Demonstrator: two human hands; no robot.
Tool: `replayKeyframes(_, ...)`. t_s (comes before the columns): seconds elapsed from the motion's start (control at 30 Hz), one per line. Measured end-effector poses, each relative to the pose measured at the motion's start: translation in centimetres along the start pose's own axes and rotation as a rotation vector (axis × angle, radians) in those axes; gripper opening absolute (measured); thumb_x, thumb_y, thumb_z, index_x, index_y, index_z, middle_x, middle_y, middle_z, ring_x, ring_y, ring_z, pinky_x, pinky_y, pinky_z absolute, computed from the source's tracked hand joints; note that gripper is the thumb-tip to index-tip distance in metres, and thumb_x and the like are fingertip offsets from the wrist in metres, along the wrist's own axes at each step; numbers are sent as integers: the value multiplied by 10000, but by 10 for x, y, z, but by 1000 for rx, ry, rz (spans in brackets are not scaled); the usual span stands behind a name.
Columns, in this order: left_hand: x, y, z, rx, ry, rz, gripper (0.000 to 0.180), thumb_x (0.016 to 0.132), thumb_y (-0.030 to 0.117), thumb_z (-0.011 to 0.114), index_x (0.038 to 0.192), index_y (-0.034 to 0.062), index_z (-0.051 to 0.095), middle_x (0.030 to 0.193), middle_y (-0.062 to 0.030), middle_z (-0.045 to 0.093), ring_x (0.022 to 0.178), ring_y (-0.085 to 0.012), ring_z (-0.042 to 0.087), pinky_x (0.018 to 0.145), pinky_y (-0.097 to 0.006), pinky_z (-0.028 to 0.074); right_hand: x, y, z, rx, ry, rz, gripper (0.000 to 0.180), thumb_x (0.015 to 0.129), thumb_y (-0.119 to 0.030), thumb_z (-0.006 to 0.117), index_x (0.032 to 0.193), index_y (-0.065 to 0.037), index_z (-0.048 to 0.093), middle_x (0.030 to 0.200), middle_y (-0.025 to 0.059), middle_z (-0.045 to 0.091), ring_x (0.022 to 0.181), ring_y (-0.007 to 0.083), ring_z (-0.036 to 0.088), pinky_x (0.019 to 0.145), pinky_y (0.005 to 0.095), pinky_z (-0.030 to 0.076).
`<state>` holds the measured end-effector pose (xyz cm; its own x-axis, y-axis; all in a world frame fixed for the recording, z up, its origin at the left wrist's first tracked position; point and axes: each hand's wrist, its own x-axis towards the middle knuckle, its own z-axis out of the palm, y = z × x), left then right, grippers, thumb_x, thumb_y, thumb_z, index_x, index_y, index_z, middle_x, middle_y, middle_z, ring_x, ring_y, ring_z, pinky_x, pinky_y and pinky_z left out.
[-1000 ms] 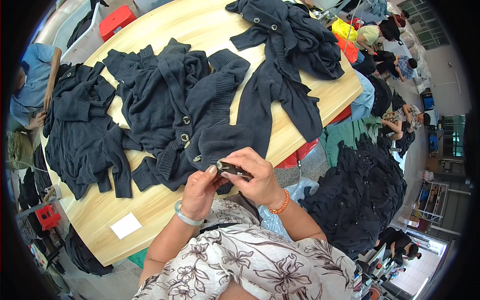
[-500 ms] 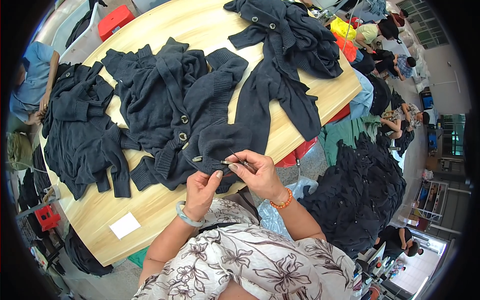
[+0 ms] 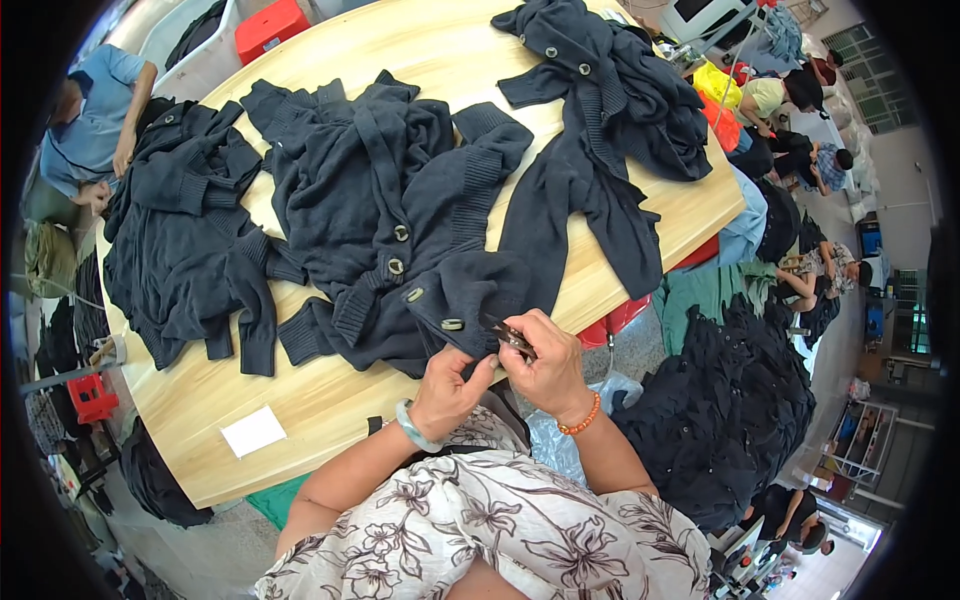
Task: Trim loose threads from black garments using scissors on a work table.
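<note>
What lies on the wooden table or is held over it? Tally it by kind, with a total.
dark cardigans: 3 (left, middle pinched by the left hand, far right)
white paper slip: 1
thread snips, in the right hand: 1
Total: 5

— What sort of place is this?
— A garment workshop, by the look of it. A long wooden worktable (image 3: 330, 390) carries several dark knitted cardigans (image 3: 390, 230) with buttons, spread out in separate heaps.
— Anything beyond the table?
— A large pile of the same dark knitwear (image 3: 740, 410) lies on the floor to the right, and other workers (image 3: 95, 110) sit around on low seats. Red plastic stools (image 3: 90, 395) stand near the table, and metal shelving (image 3: 865, 440) lines the far right side.
</note>
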<state>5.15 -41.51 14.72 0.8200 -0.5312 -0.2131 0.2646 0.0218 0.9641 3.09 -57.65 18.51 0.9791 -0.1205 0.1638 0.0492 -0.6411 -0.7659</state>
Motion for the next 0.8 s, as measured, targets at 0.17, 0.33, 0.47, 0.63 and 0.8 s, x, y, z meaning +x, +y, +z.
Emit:
replayKeyframes(0.17,-3,1,5,285,12,189,141,848,98,648,942,-5,668,832,-159,659,760,-328,602,702,-385,473,-9,1,1,5,51,177,152,754,-77,729,826,-42,600,707,99,600,587,262,613,515,331,449)
replayKeyframes(0.33,0,-5,-1,445,-51,388,206,736,140,762,882,67,635,864,-83,614,868,-284,568,762,-364,411,-16,4,-27,405,171,405,114,902,-85,658,830,-18,599,712,-50,562,631,29,487,531,228,402)
replayKeyframes(0.47,4,-50,-22,709,278,443,552,614,182,838,1068,61,548,1057,-122,571,1012,-322,528,864,-407,389,-18,-4,-97,839,476,308,69,934,-114,564,912,-53,590,870,62,618,811,143,590,795,299,480)
replayKeyframes(0.63,-8,-113,-49,998,28,255,929,585,332,849,1369,64,430,1362,-223,395,1284,-376,358,1063,-510,236,-35,-46,-186,1055,722,138,314,1050,-340,351,846,-111,417,780,50,439,748,173,477,773,385,430)
replayKeyframes(0.8,-16,-110,-40,1140,-36,263,793,670,368,761,1361,108,469,1426,-256,346,1361,-401,291,1105,-613,118,-34,-73,-220,1208,524,-12,310,1046,-359,369,868,-116,438,765,36,440,684,160,470,749,332,429)
